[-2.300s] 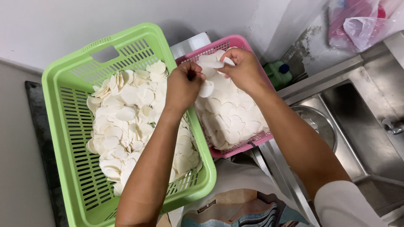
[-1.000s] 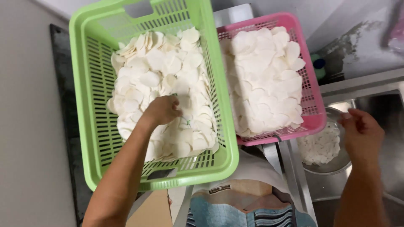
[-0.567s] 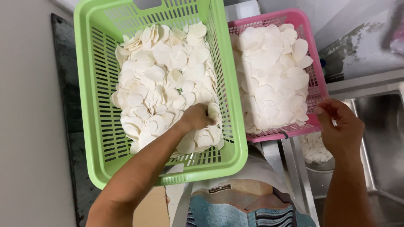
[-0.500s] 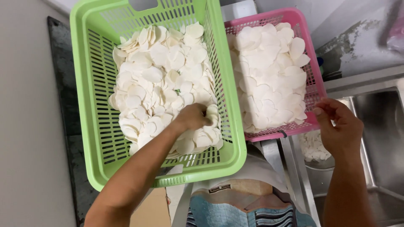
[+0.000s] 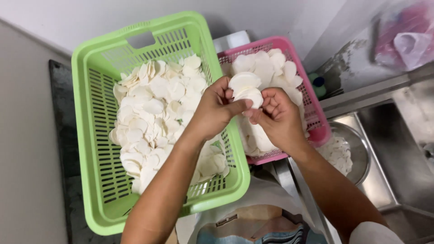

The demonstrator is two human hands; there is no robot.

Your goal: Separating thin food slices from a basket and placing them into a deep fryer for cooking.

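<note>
Fingers: the left hand [image 5: 216, 110] and the right hand [image 5: 278, 116] are both pinched on one small stack of white round slices [image 5: 245, 88]; left thumb laid across its lower edge, right fingertips curled under it.
Stack position: held in the air between the two hands, above the shared edge of the two baskets; flat faces tilted up toward the camera.
Nearer hand: neither; both touch it.
Left side: green basket [image 5: 92, 135], loose slices heaped inside.
Right side: pink basket [image 5: 312, 106], slices packed closer.
Further right: metal bowl [image 5: 359, 156] with more slices, set in a steel sink [image 5: 407, 135].
Packages: pink and clear plastic bag [image 5: 407, 38], upper right corner; green bottle [image 5: 318, 88] behind the pink basket.
</note>
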